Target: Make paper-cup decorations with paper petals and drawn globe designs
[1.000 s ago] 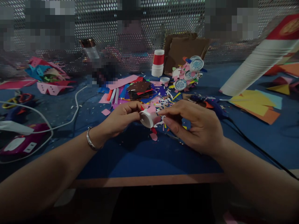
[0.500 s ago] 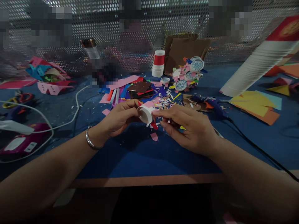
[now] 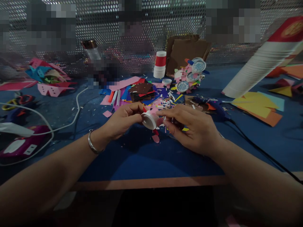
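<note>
A short white paper cup piece (image 3: 149, 121), with pink paper and red bits on it, is held tilted above the table's front middle, its rim toward my left. My left hand (image 3: 124, 121) pinches the left edge of the cup piece between thumb and forefinger. On the other side, my right hand (image 3: 195, 129) has its thumb and fingertips closed on the pink-covered end. The far side of the cup piece is hidden. Just below it lies a pink paper scrap (image 3: 155, 139), and cut paper bits (image 3: 168, 103) are scattered behind.
A glue gun (image 3: 220, 110) with a black cord lies at the right, by yellow sheets (image 3: 254, 105) and a long stack of cups (image 3: 255, 66). Decorated cup pieces (image 3: 182, 86) and a cup stack (image 3: 160, 64) stand behind. A purple device (image 3: 26, 143) and scissors (image 3: 17, 102) are left.
The cup piece has turned and shifted slightly right and down, so its rim shows at a different angle. Both hands stay on it, with fingers slightly repositioned.
</note>
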Action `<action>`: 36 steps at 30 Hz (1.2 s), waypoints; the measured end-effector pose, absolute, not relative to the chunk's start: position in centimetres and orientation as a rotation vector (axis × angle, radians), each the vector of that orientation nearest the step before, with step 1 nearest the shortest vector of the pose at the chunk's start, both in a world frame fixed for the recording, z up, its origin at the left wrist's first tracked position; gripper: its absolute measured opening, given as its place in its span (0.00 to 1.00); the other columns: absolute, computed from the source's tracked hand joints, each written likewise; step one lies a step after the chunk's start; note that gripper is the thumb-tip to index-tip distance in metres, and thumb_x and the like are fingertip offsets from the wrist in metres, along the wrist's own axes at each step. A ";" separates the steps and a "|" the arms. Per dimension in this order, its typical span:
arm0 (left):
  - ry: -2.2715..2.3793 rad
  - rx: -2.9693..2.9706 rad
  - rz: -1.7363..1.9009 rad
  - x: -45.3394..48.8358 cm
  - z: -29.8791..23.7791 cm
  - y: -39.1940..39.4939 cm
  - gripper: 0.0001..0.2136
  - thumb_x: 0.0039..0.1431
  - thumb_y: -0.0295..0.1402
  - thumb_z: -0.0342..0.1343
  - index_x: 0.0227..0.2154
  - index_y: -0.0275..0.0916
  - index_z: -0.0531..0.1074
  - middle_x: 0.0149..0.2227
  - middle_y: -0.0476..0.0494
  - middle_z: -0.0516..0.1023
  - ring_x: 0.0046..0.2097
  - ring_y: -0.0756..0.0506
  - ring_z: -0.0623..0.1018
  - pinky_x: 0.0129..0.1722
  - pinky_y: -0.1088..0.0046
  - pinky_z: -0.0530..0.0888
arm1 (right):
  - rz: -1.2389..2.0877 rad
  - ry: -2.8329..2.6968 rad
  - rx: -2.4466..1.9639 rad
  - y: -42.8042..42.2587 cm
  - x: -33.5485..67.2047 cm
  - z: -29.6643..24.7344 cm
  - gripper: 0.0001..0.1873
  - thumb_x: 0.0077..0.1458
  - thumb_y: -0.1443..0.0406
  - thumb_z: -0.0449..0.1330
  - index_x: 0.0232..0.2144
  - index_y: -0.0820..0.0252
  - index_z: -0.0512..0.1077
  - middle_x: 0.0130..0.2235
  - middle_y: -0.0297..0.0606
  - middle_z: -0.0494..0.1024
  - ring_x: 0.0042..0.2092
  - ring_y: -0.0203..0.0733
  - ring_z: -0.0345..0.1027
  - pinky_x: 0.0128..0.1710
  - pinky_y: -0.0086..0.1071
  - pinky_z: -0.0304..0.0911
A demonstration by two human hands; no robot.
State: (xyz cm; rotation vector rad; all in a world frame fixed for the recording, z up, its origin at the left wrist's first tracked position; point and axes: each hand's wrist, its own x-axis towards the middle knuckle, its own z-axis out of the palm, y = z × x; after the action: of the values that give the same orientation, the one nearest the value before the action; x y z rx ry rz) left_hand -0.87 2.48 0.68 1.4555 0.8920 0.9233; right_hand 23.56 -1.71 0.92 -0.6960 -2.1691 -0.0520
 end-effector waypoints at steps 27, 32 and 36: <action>0.861 1.779 0.852 -1.2 0.8 2.5 0.05 0.52 0.29 0.63 0.33 0.38 0.76 0.33 0.49 0.77 0.36 0.49 0.76 0.39 0.72 0.72 | 0.022 -2.134 -0.715 -1.7 23.6 1.2 0.12 0.68 0.71 0.61 0.50 0.58 0.80 0.46 0.41 0.86 0.43 0.41 0.81 0.47 0.36 0.76; 0.899 1.737 0.881 -1.0 1.0 2.3 0.06 0.50 0.29 0.62 0.34 0.39 0.78 0.33 0.49 0.77 0.35 0.49 0.75 0.39 0.72 0.72 | 0.078 -2.110 -0.764 -1.9 23.6 1.4 0.14 0.68 0.70 0.61 0.51 0.54 0.80 0.45 0.38 0.86 0.35 0.39 0.77 0.39 0.36 0.75; 0.925 1.697 0.869 -0.9 1.2 2.2 0.07 0.48 0.29 0.62 0.33 0.38 0.79 0.33 0.48 0.78 0.35 0.48 0.74 0.38 0.72 0.71 | 0.081 -2.073 -0.803 -2.0 23.5 1.5 0.14 0.68 0.68 0.60 0.53 0.54 0.80 0.41 0.37 0.85 0.30 0.37 0.72 0.32 0.33 0.71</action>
State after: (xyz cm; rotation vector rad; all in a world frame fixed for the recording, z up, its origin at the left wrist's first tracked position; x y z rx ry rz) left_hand -0.95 2.19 1.19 1.6966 0.9249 0.8689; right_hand 23.47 -2.04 1.46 -0.8026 -2.0727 0.0810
